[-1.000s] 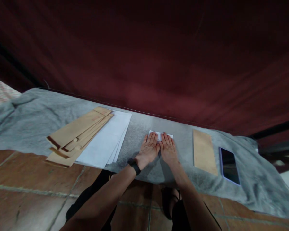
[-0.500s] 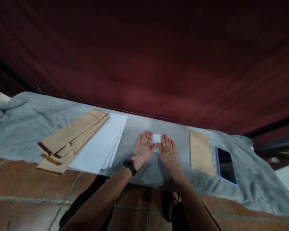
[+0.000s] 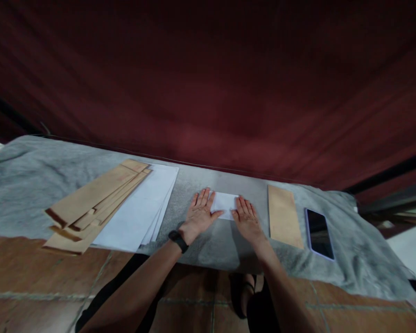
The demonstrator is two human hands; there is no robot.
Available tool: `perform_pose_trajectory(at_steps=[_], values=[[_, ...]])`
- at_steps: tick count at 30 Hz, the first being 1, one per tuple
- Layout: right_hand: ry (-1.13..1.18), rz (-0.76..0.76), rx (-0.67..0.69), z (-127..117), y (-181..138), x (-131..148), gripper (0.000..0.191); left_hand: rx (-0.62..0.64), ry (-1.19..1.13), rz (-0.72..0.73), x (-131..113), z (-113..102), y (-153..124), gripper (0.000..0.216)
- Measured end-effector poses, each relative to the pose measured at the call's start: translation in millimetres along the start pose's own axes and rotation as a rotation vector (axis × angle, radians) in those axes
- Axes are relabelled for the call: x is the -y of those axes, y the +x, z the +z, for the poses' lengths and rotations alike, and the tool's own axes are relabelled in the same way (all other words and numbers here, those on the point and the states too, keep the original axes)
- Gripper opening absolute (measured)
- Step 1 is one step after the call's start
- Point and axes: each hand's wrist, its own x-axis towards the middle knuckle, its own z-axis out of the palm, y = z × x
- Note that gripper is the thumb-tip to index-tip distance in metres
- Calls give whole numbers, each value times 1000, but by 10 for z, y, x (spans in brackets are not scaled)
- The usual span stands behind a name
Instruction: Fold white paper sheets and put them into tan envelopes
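A small folded white paper (image 3: 224, 204) lies on a grey cloth (image 3: 27, 185) spread over the floor. My left hand (image 3: 198, 214) presses flat on the paper's left end, fingers stretched out; a black band sits on that wrist. My right hand (image 3: 247, 218) lies flat on the paper's right end, fingers also extended. The middle of the paper shows between the two hands.
Left of my hands lie several brown envelopes (image 3: 90, 201) fanned over a stack of white sheets (image 3: 138, 210). To the right lie a single brown envelope (image 3: 283, 216) and a dark phone (image 3: 319, 226). A dark red curtain (image 3: 208, 83) hangs behind; brown floor tiles (image 3: 27, 277) lie in front.
My two hands have slid apart along the folded paper, the left going left and the right going right, so more white paper shows between them.
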Motion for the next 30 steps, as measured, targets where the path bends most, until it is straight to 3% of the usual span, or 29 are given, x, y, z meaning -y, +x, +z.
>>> perform_pose_trajectory(at_steps=[9, 20, 26, 30], values=[[70, -6, 142, -135, 4, -217, 68, 17, 3, 63, 129, -25, -18, 84], [142, 21, 231, -176, 56, -360, 70, 151, 24, 49, 298, -155, -4, 65], [177, 23, 294, -253, 60, -395, 72, -4, 5, 136, 125, -176, -1, 55], [220, 40, 226, -267, 80, -387, 72, -15, -54, 243, -77, -87, -43, 53]])
